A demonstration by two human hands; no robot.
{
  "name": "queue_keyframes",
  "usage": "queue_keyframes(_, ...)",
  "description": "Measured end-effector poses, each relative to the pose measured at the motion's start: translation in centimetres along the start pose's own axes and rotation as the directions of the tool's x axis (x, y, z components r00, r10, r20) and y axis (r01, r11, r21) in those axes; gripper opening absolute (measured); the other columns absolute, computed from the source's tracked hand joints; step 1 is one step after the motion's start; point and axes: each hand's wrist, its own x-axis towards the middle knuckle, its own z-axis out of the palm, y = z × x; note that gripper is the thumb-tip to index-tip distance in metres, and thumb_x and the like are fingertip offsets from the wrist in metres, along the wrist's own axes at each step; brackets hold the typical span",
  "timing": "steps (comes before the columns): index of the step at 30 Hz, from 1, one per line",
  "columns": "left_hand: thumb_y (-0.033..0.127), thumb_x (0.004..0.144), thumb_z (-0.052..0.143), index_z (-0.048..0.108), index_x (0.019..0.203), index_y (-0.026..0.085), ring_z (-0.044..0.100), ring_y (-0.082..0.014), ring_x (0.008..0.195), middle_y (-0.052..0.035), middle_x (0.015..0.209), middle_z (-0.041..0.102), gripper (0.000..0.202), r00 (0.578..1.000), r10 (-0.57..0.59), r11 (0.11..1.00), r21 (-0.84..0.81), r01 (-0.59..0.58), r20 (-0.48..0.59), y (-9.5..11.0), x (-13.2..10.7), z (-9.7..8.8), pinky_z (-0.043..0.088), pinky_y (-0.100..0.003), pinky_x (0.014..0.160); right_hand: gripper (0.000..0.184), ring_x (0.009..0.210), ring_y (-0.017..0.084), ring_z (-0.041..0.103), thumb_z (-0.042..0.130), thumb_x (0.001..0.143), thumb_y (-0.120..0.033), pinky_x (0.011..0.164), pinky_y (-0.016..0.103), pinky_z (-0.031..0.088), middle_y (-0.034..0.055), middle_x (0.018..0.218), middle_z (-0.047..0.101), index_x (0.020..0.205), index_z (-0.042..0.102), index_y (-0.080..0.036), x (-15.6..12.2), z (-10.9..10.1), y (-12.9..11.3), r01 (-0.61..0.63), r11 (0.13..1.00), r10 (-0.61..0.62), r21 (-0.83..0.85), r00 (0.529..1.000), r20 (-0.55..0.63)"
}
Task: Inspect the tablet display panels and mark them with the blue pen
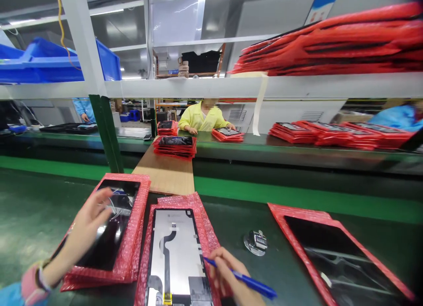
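My left hand (86, 224) hovers with fingers spread over a black glossy panel (110, 229) that lies on a stack of red bubble-wrap bags at the left. My right hand (228, 273) grips a blue pen (243, 279), its tip touching the right edge of a silver panel back (175, 253) with a black flex cable, which rests on red bubble wrap (201, 213) in front of me. Another black panel on a red bag (333, 248) lies to the right.
A small metal tally counter (256, 242) sits on the green table between the panels. A wooden board (167, 173) bridges to a conveyor with red bag stacks (175, 146). A person in yellow (202, 117) works opposite. More red bags fill the upper shelf (330, 46).
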Motion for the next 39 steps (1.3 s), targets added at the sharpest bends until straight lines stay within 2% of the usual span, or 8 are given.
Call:
queue_keyframes(3, 0.038, 0.073, 0.066, 0.062, 0.108, 0.02, 0.051, -0.0347, 0.125, -0.0125, 0.13, 0.062, 0.04, 0.936, -0.114, 0.979, -0.123, 0.162, 0.332, -2.7, -5.0, 3.5, 0.035, -0.045, 0.11, 0.037, 0.047, 0.014, 0.049, 0.052, 0.081, -0.056, 0.05, 0.027, 0.037, -0.0031, 0.053, 0.053, 0.064, 0.047, -0.024, 0.6, 2.8, 0.7, 0.012, 1.0, -0.012, -0.021, 1.0, -0.007)
queue_keyframes(5, 0.031, 0.066, 0.069, 0.057, 0.119, 0.021, 0.043, -0.0344, 0.133, -0.0121, 0.139, 0.054, 0.055, 0.837, -0.231, 0.932, -0.134, 0.337, 0.496, -5.0, -7.6, 5.5, 0.032, -0.045, 0.111, 0.04, 0.05, 0.015, 0.045, 0.057, 0.079, -0.05, 0.053, 0.028, 0.034, -0.005, 0.049, 0.043, 0.056, 0.037, -0.025, 1.0, 3.7, 1.1, 0.016, 0.996, -0.019, -0.084, 0.999, -0.04)
queue_keyframes(9, 0.018, 0.049, 0.062, 0.05, 0.123, 0.016, 0.038, -0.0341, 0.135, -0.0169, 0.141, 0.049, 0.075, 0.766, -0.431, 0.832, -0.119, 0.542, 0.477, -7.5, -9.1, 7.8, 0.027, -0.044, 0.111, 0.039, 0.055, 0.016, 0.04, 0.056, 0.079, -0.041, 0.06, 0.031, 0.029, -0.0052, 0.051, 0.037, 0.054, 0.031, -0.025, 1.3, 4.4, 1.0, 0.043, 0.979, -0.056, -0.201, 0.997, -0.061)
queue_keyframes(14, 0.014, 0.043, 0.059, 0.049, 0.112, 0.013, 0.045, -0.0316, 0.124, -0.0209, 0.13, 0.052, 0.069, 0.734, -0.546, 0.72, -0.222, 0.657, 0.403, -6.1, -7.8, 8.3, 0.03, -0.038, 0.107, 0.037, 0.054, 0.017, 0.04, 0.055, 0.079, -0.038, 0.06, 0.03, 0.029, -0.005, 0.052, 0.038, 0.053, 0.032, -0.025, 1.1, 4.7, 0.5, 0.078, 0.979, -0.088, -0.191, 0.995, -0.045)
queue_keyframes(19, 0.013, 0.046, 0.056, 0.049, 0.107, 0.017, 0.053, -0.026, 0.112, -0.0146, 0.112, 0.057, 0.062, 0.693, -0.61, 0.656, -0.247, 0.713, 0.383, -4.8, -7.2, 8.3, 0.042, -0.032, 0.093, 0.04, 0.049, 0.015, 0.037, 0.064, 0.074, -0.039, 0.058, 0.03, 0.029, -0.006, 0.048, 0.038, 0.049, 0.036, -0.025, 1.3, 4.5, 1.4, 0.064, 0.997, -0.068, -0.037, 0.991, -0.111)
queue_keyframes(23, 0.013, 0.052, 0.057, 0.05, 0.108, 0.018, 0.056, -0.0209, 0.098, -0.0081, 0.099, 0.058, 0.056, 0.66, -0.65, 0.624, -0.23, 0.747, 0.377, -3.1, -6.9, 8.3, 0.045, -0.031, 0.081, 0.048, 0.041, 0.013, 0.035, 0.06, 0.078, -0.056, 0.05, 0.028, 0.03, -0.0073, 0.038, 0.037, 0.049, 0.037, -0.026, 1.9, 4.3, 2.5, 0.021, 0.973, 0.022, 0.228, 0.983, -0.184)
queue_keyframes(31, 0.014, 0.058, 0.057, 0.05, 0.098, 0.021, 0.051, -0.018, 0.073, 0.0015, 0.071, 0.051, 0.042, 0.628, -0.709, 0.622, -0.137, 0.771, 0.32, -1.4, -5.8, 9.0, 0.043, -0.027, 0.058, 0.056, 0.037, 0.005, 0.019, 0.076, 0.059, -0.065, 0.041, 0.022, 0.019, -0.0121, 0.034, 0.03, 0.051, 0.04, -0.023, 2.7, 4.3, 1.7, -0.021, 0.727, 0.206, 0.686, 0.96, -0.188)
queue_keyframes(39, 0.009, 0.072, 0.057, 0.05, 0.072, 0.019, 0.043, -0.0115, 0.053, 0.0064, 0.059, 0.046, 0.012, 0.598, -0.759, 0.618, -0.006, 0.786, 0.257, -1.3, -4.9, 9.9, 0.031, -0.024, 0.054, 0.065, 0.036, 0.002, 0.01, 0.082, 0.048, -0.062, 0.036, 0.02, 0.019, -0.0128, 0.03, 0.022, 0.042, 0.03, -0.023, 3.2, 3.5, 0.8, -0.084, 0.47, 0.336, 0.879, 0.937, -0.09)
